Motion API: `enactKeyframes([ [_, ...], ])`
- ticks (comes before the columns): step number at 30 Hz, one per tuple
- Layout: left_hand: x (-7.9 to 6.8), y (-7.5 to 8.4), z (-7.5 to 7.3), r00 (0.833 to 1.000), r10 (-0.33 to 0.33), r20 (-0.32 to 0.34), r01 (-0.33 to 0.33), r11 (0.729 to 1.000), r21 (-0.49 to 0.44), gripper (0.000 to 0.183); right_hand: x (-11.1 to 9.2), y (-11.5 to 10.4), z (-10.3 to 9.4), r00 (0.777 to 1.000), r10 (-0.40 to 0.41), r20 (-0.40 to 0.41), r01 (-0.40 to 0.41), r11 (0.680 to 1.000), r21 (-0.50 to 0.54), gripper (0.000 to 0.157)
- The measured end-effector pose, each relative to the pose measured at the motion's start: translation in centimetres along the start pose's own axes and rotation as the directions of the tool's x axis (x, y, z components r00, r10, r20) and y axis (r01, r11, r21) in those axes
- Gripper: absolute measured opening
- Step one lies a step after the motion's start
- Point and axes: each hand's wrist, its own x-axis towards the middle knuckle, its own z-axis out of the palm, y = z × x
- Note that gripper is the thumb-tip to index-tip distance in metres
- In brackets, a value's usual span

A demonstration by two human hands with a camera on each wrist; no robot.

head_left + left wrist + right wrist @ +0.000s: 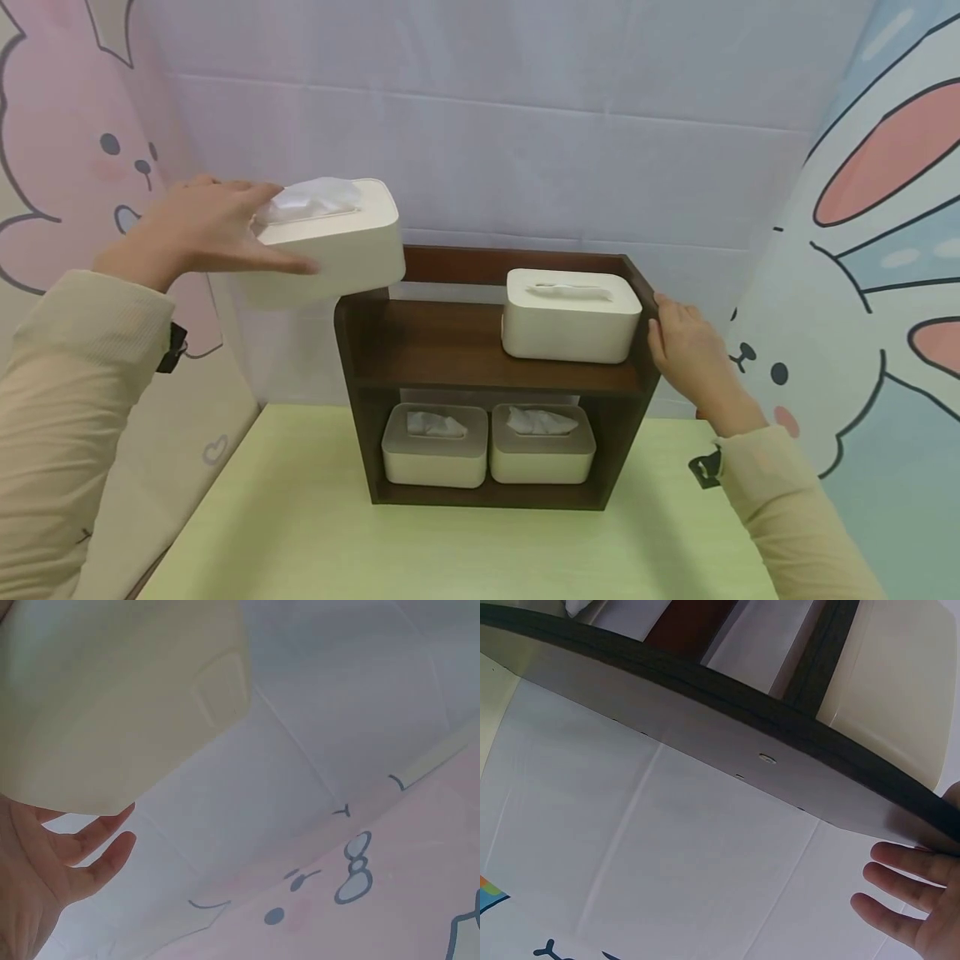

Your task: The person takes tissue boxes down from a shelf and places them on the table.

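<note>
My left hand [198, 229] grips a white tissue box [352, 250] with a tissue on top, holding it in the air left of the shelf's upper level. The left wrist view shows the box's pale underside [127, 712] above the fingers. At the right side panel of a dark brown two-level shelf [442, 333], my right hand [690, 354] holds the panel's upper edge, thumb to one side and fingers on the other. Another white tissue box [573, 321] sits at the right end of the upper level.
On the lower level stand two tissue boxes side by side, one at left [435, 458] and one at right [542, 454]. The shelf rests on a pale green table [480, 554]. White cloth [487, 167] hangs behind, with rabbit-printed panels on both sides.
</note>
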Motion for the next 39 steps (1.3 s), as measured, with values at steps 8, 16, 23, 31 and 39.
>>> enactKeyframes([
  [8, -1.3, -2.8, 0.5, 0.998, -0.056, -0.021, 0.056, 0.998, 0.006, 0.105, -0.1, -0.1, -0.1, 1.0, 0.006, 0.006, -0.006, 1.0, 0.007, 0.038],
  [16, -2.8, -5.5, 0.9, 0.993, -0.117, 0.006, 0.117, 0.993, 0.027, 0.101, 0.1, -0.4, -0.1, 1.0, 0.001, 0.005, -0.001, 1.0, 0.006, 0.039],
  [23, -3.6, -7.0, 2.6, 0.992, -0.127, 0.023, 0.124, 0.987, 0.106, 0.107, 0.0, -0.5, -0.1, 1.0, -0.002, -0.009, 0.002, 1.0, 0.006, 0.039],
  [31, -4.3, -7.3, 6.0, 0.996, -0.09, 0.016, 0.087, 0.989, 0.119, 0.101, -0.1, -0.5, 0.0, 1.0, 0.011, 0.009, -0.011, 1.0, 0.013, 0.04],
  [39, -5.3, -7.2, 9.9, 0.996, -0.076, 0.053, 0.073, 0.996, 0.055, 0.103, 0.0, -0.3, 0.2, 1.0, 0.013, 0.017, -0.013, 1.0, 0.019, 0.04],
])
